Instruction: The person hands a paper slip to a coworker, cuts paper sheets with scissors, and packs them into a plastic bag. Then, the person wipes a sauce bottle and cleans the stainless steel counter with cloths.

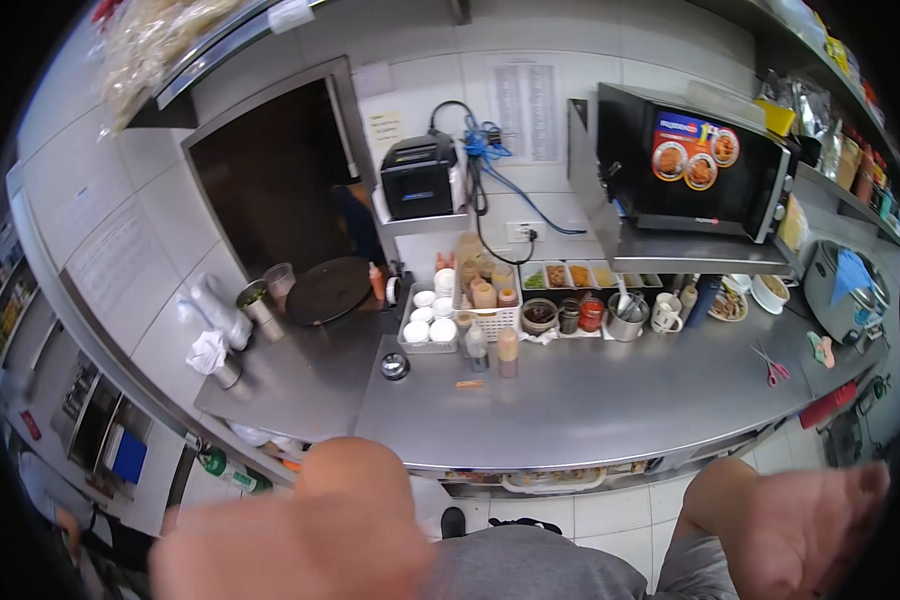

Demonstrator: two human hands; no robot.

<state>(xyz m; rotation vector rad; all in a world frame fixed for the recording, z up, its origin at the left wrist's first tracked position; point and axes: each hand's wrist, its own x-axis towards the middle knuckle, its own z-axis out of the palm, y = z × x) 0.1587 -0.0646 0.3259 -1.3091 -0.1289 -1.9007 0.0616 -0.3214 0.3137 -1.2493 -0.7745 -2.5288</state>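
Observation:
My left hand is raised close to the camera at the lower left, in front of the steel counter's edge. It is smeared by motion and its fingers do not show clearly. My right hand is up at the lower right with its palm partly turned to view, fingers apart and nothing seen in it. Neither hand touches the steel counter. On that counter stand a call bell, two squeeze bottles and a small orange-brown strip. Pink-handled scissors lie to the right.
Along the back are a basket of white-lidded tubs, a crate of sauce bottles, jars, mugs and a rice cooker. A microwave and a printer sit above. A person is at far left.

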